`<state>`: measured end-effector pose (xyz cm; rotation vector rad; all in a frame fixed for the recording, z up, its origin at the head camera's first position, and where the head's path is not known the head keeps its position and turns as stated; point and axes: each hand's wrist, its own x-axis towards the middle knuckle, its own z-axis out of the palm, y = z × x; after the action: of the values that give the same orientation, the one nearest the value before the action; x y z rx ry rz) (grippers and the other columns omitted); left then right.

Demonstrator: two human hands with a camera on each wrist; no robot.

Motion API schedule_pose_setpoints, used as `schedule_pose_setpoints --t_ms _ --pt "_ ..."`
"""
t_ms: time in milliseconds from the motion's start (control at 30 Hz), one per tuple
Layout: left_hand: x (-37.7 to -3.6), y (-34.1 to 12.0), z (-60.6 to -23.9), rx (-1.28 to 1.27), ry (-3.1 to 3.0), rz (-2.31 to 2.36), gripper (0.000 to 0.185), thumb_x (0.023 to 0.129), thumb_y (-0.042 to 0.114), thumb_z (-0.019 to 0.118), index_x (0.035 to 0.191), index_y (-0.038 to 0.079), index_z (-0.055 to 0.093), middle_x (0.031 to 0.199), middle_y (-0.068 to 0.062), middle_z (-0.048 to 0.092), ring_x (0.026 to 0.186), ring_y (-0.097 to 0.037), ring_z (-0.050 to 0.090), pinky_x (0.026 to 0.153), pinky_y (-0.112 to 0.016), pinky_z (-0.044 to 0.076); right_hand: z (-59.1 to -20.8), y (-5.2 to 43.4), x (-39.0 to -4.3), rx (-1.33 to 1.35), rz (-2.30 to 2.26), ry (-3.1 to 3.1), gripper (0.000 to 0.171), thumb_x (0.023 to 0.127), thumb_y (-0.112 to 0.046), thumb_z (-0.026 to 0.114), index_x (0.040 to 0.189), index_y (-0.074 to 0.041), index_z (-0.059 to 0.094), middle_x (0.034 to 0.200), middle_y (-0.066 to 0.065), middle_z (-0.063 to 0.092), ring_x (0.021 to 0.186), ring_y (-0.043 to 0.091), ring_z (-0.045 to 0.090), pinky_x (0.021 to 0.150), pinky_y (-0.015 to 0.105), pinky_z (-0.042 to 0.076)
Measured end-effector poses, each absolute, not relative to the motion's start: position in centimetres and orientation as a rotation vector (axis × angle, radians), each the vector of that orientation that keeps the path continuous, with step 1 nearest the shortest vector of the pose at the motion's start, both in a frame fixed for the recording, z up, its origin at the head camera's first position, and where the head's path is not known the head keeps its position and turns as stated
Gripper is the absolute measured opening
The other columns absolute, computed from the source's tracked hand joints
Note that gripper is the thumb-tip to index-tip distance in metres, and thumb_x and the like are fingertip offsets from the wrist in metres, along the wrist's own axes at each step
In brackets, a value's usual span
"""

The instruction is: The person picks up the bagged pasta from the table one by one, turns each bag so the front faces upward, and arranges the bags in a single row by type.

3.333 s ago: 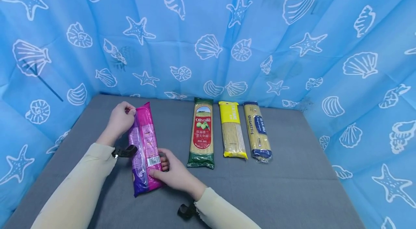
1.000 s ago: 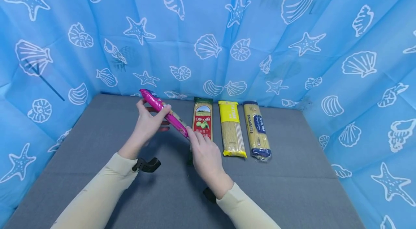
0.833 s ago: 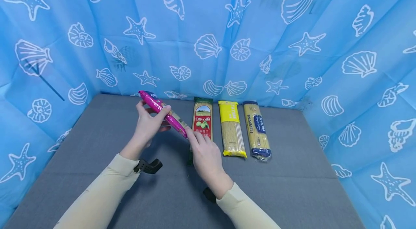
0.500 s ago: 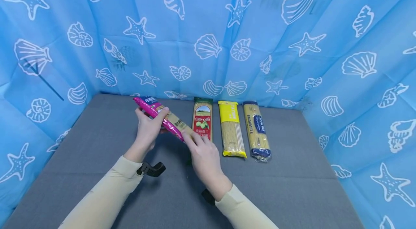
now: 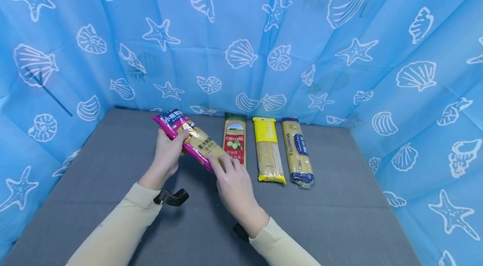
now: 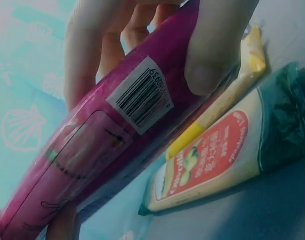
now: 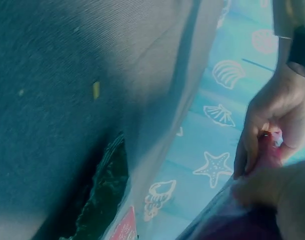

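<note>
My left hand [image 5: 166,155] grips the upper left end of a pink and blue packet of spaghetti [image 5: 203,142], thumb on its front edge. My right hand [image 5: 234,182] holds the lower right end, fingers over the printed face. Raised above the table, the packet slants down to the right and its front faces up. The left wrist view shows its pink side with a barcode [image 6: 142,95]. Behind its lower end lies a green and red spaghetti packet [image 5: 235,138], its bottom hidden by my right hand.
A yellow spaghetti packet [image 5: 269,152] and a blue-ended spaghetti packet [image 5: 298,152] lie to the right, side by side on the grey tabletop [image 5: 339,215]. A blue shell-patterned curtain [image 5: 241,85] borders the table at the back and sides.
The pink packet, earlier back side up at the left, has been lifted and turned over. Over the last second it has rolled from its narrow edge to show its front face.
</note>
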<state>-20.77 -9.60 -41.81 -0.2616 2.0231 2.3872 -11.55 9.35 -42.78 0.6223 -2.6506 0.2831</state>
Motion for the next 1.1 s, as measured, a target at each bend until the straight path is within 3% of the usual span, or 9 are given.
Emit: schedule_pose_setpoints --t_ms 200,300,567,767,967,1100 --pt "-20.8 -10.0 -41.9 -0.235 2.05 2.406 0.055 0.099 0.029 0.056 0.142 0.013 0.026 0.129 -0.014 0.05 0.106 -0.026 0.062 0.079 -0.034 0.056 -42.6 9.7 -11.4 0.603 0.564 -2.779 0.068 0.087 -0.055 0.063 0.143 -0.021 0.044 0.132 -0.002 0.051 0.116 0.015 0.046 0.096 0.039 0.045" --pt "-20.8 -10.2 -41.9 -0.197 2.055 2.404 0.055 0.099 0.029 0.056 0.142 0.011 0.027 0.13 -0.015 0.05 0.109 -0.028 0.06 0.082 -0.035 0.055 -42.5 9.9 -11.5 0.571 0.669 -2.802 0.069 0.089 -0.059 0.057 0.143 -0.019 0.043 0.132 -0.003 0.052 0.115 0.011 0.046 0.096 0.036 0.045" --pt "-21.0 -10.9 -41.9 -0.113 2.063 2.361 0.05 0.101 0.027 0.052 0.142 0.008 0.028 0.128 -0.017 0.054 0.105 -0.026 0.063 0.083 -0.034 0.055 -43.1 10.4 -11.9 0.525 0.869 -2.871 0.066 0.093 -0.047 0.06 0.147 -0.014 0.038 0.136 0.001 0.05 0.117 0.013 0.048 0.099 0.037 0.044" --pt "-21.0 -10.9 -41.6 -0.012 2.052 2.316 0.044 0.103 0.024 0.046 0.139 0.006 0.029 0.124 -0.02 0.056 0.098 -0.022 0.065 0.083 -0.034 0.054 -44.0 10.7 -11.9 0.398 1.534 -2.905 0.067 0.094 -0.045 0.059 0.149 -0.017 0.033 0.136 0.003 0.049 0.118 0.015 0.051 0.098 0.039 0.045" --pt "-21.2 -10.7 -41.6 0.05 2.089 2.243 0.044 0.104 0.023 0.043 0.142 0.007 0.028 0.123 -0.02 0.056 0.1 -0.024 0.064 0.084 -0.034 0.054 -44.7 10.6 -11.8 0.391 1.964 -2.794 0.063 0.098 -0.022 0.059 0.15 -0.01 0.026 0.135 0.015 0.049 0.123 0.023 0.05 0.098 0.042 0.045" --pt "-21.5 -10.7 -42.2 0.056 2.121 2.189 0.045 0.104 0.023 0.043 0.143 0.006 0.027 0.123 -0.021 0.055 0.101 -0.027 0.063 0.084 -0.035 0.054 -44.8 10.3 -11.4 0.382 1.989 -2.79 0.064 0.098 -0.018 0.058 0.15 -0.006 0.024 0.136 0.017 0.048 0.123 0.025 0.05 0.099 0.042 0.044"
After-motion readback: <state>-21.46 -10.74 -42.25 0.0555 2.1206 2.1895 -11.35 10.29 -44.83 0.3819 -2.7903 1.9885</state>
